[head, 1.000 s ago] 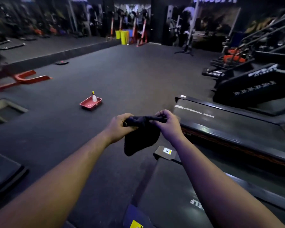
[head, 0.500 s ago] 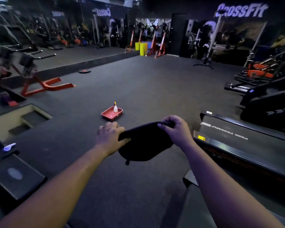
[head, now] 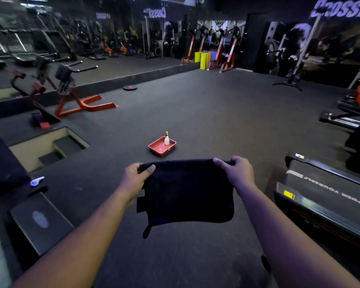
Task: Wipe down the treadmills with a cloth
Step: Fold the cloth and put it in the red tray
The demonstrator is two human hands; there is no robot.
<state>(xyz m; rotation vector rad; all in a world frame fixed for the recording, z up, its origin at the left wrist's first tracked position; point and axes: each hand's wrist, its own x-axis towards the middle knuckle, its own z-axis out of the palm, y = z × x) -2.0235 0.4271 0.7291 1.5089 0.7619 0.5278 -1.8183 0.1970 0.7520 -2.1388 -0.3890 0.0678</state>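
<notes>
A: What did the head view show?
B: The left hand (head: 136,177) and right hand (head: 238,172) each pinched a top corner of the cloth (head: 187,192), which hung spread flat between them above the floor (head: 216,113).
A: And the treadmill (head: 324,196)?
B: Low at the right, apart from the cloth. Beyond the cloth a red tray (head: 161,146) held a spray bottle (head: 166,139).

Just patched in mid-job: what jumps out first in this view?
A dark cloth held spread open front and centre, the left hand and right hand pinching its top corners. Beyond it, a red tray holding a spray bottle sits on the floor; a treadmill lies at right.
</notes>
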